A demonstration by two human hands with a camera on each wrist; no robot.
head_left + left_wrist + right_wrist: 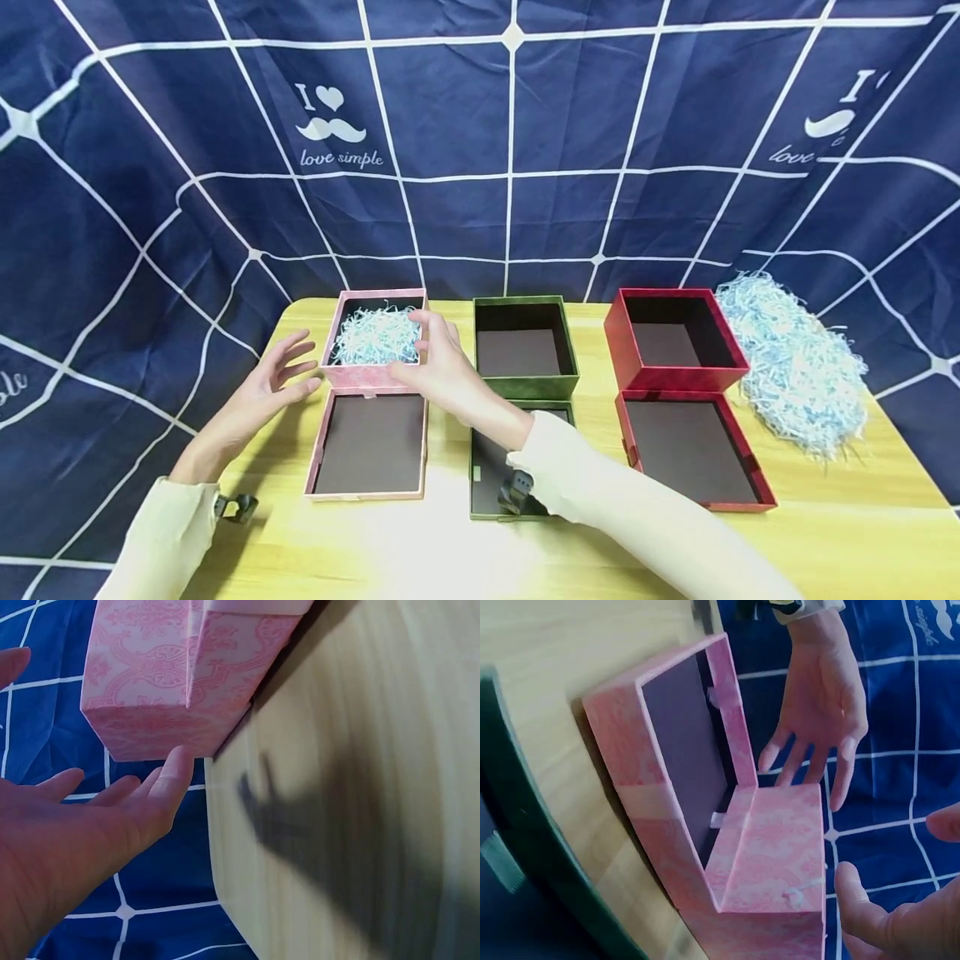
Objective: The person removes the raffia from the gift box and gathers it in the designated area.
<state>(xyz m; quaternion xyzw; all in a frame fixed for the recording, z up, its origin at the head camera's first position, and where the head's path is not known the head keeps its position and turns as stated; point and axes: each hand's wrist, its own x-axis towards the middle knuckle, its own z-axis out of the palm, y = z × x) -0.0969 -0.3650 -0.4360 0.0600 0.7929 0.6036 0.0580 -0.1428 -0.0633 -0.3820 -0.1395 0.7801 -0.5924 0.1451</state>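
Note:
Light-blue shredded paper (377, 335) fills the pink box (367, 377), whose lid (367, 446) lies folded open toward the front. To the left of this box is my left hand (251, 404), fingers spread and holding nothing. The left wrist view shows that hand (82, 840) below and apart from the patterned pink wall (150, 660). My right hand (453, 375) is at the box's right edge, thumb and fingers apart and relaxed. In the right wrist view this hand (900, 922) has nothing between its fingers; whether it touches the box I cannot tell.
An open green box (525, 386) stands in the middle, its lid partly under my right forearm. Farther right is an open red box (682, 379) with its lid (693, 450) forward. A heap of light-blue shredded paper (798, 367) lies on the wooden table (862, 517) at the right.

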